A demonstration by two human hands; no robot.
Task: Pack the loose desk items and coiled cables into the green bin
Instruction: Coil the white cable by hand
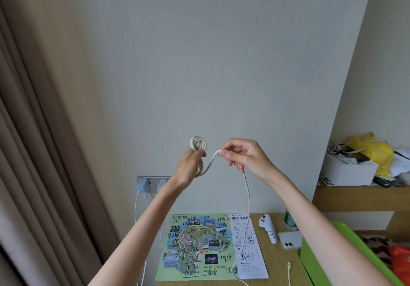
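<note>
I hold a white cable [247, 188] up in front of the wall. My left hand [192, 165] pinches a small coil of it [198, 143], loops standing above the fingers. My right hand [244, 155] pinches the cable a short way along; the rest hangs down to the desk and runs off the bottom edge. The green bin [310, 261] sits at the lower right, mostly behind my right forearm. A second cable end [289, 271] lies on the desk beside the bin.
A colourful map sheet with handwriting [199, 245] covers the wooden desk. A white handheld controller [268, 228], a white phone [289, 240] and a green bottle [289, 220] lie near the bin. Chargers [142, 185] are plugged into a wall socket. A shelf at the right holds a white box [348, 171] and a yellow bag [372, 148]. Curtain at left.
</note>
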